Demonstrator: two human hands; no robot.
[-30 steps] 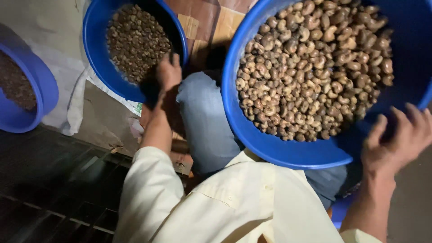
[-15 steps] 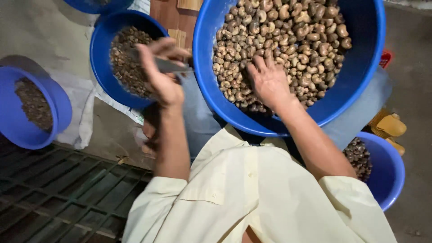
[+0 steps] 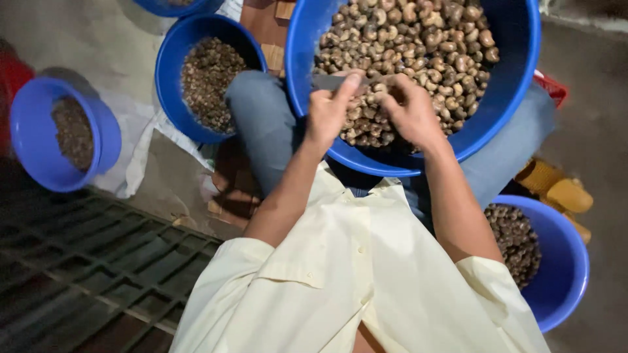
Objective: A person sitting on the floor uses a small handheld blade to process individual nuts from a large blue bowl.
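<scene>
A big blue basin (image 3: 517, 72) full of brown cashew nuts (image 3: 418, 46) rests on my lap. Over its near edge my left hand (image 3: 330, 111) grips a small knife (image 3: 330, 82), the blade lying flat and pointing left. My right hand (image 3: 409, 114) is close beside it, fingers pinched on a single nut (image 3: 379, 88) that meets the knife. Both hands hover just above the heap of nuts.
A medium blue basin (image 3: 171, 72) of darker nuts stands left of my knee. Another blue basin (image 3: 26, 137) sits far left, and one more (image 3: 569, 261) with nuts at lower right. A dark metal grate (image 3: 85, 274) covers the floor at lower left. Yellow sandals (image 3: 562, 189) lie at right.
My left hand with the knife came from above the medium basin to the big basin. My right hand lifted out of the heap with a nut and met the knife.
</scene>
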